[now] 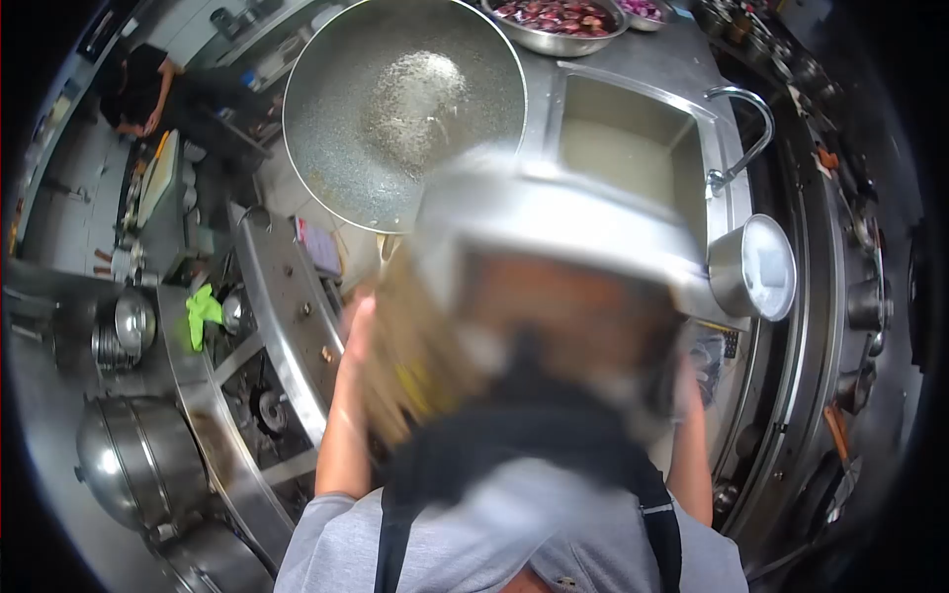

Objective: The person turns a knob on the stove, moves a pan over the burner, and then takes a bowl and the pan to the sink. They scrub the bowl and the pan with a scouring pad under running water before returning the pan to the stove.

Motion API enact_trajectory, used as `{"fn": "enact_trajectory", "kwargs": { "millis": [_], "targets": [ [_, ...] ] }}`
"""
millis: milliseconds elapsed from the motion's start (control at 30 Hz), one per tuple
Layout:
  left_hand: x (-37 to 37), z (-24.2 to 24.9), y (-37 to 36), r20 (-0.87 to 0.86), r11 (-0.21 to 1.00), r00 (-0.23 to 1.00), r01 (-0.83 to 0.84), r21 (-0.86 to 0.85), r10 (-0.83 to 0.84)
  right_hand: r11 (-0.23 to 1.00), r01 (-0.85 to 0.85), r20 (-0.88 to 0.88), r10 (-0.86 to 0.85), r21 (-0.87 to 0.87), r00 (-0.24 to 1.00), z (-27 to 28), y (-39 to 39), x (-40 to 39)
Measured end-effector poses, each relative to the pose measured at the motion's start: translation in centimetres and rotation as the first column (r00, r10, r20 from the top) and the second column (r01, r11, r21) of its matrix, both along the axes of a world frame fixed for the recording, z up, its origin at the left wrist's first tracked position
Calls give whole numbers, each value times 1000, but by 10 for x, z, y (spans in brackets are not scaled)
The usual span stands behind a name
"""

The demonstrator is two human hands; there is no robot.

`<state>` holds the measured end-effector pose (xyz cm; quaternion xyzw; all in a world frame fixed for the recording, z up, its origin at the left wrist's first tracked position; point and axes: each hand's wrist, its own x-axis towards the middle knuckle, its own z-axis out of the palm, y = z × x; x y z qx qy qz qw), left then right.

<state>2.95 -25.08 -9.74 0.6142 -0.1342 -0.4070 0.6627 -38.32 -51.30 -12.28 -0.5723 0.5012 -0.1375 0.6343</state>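
A large metal container (563, 212), smeared by motion, is held in front of my chest. It has a broad silver rim, a reddish-brown area below that, and a tan side with a yellow patch; its exact kind cannot be made out. My left hand (360, 321) presses against its left side, thumb or finger pointing up. On the opposite side is my right hand (684, 385), blurred and mostly hidden behind the container. Just beyond it lies a big wok (331, 119) with a wet, worn inside and its handle towards me.
A sink (633, 124) of cloudy water has a curved tap (766, 119); a metal pot (732, 272) stands beside it. Basins of dark red pieces (559, 20) and purple pieces (643, 10) sit behind. Stove burners (267, 405) and a green cloth (203, 314) are left. Another person (138, 89) stands far left.
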Motion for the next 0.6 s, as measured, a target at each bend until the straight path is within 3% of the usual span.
{"fn": "enact_trajectory", "kwargs": {
  "millis": [33, 100, 200, 233, 300, 433, 500, 533, 600],
  "targets": [
    [7, 1, -13, 19, 998, 998, 57, 9, -57, 998, -43, 90, 47, -36, 995, -3, -7, 5],
    [17, 2, -42, -36, 995, 997, 67, 78, -64, 999, -42, 50, 41, 10, 998, -4, -24, 18],
    [7, 25, -81, -92, 990, 991, 102, 93, -93, 981, -93, 11, 96, -172, 995, -6, -36, 27],
    [8, 25, -92, -103, 987, 987, 134, 91, -124, 978, -96, 1, 98, -187, 995, 10, -42, 30],
    [15, 20, -110, 139, 941, 945, 266, 209, -297, 991, -82, -4, 82, -109, 997, 72, -46, 39],
    [20, 16, -152, 75, 886, 917, 354, 301, -392, 994, 78, -81, -72, 74, 994, 151, -50, 49],
    [29, 5, -174, 92, 853, 892, 386, 350, -442, 930, 35, 80, -6, -365, 997, 168, -54, 41],
    [34, 0, -183, 98, 846, 878, 415, 333, -469, 929, 80, 58, -64, -361, 996, 168, -54, 31],
    [40, 1, -191, 158, 824, 840, 442, 356, -519, 784, 381, 129, -368, -490, 921, 163, -50, 11]
  ]
}}
